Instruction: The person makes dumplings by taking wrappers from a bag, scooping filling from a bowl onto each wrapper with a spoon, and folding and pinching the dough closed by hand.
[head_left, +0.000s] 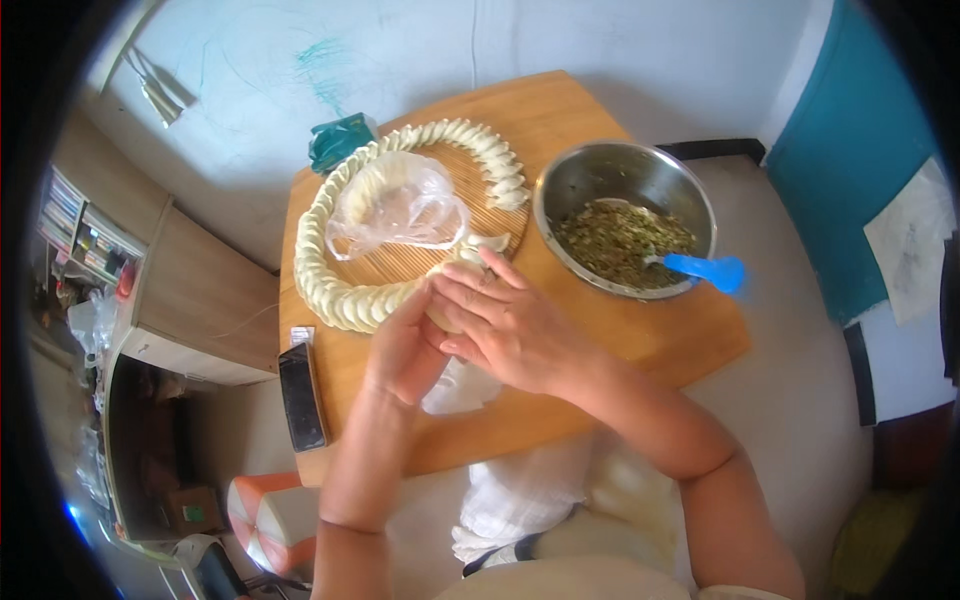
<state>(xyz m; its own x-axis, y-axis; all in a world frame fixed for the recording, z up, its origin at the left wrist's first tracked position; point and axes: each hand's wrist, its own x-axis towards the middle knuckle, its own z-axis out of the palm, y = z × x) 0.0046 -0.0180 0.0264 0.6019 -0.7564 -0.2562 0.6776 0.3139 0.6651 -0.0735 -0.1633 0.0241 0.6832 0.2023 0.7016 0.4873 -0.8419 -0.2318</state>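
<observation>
Over the near edge of a round slatted tray (390, 259), a pale piece of dumpling dough (444, 319) lies between my two hands. My left hand (409, 345) cups it from the left, fingers partly hidden. Across the top lies my right hand (499, 322), its fingers stretched over the dough. Most of the piece is covered, so whether it is folded or filled I cannot tell. A long curved row of finished dumplings (330, 225) overlaps around the tray's rim. Just beyond my fingers sit a few more dumplings (487, 244).
Right of the tray stands a steel bowl (626, 161) of chopped filling (622, 240), with a blue-handled spoon (701, 270) in it. A clear plastic bag (420, 199) rests on the tray. A phone (302, 397) lies at the left edge of the wooden table (592, 390), and a green box (341, 142) stands behind.
</observation>
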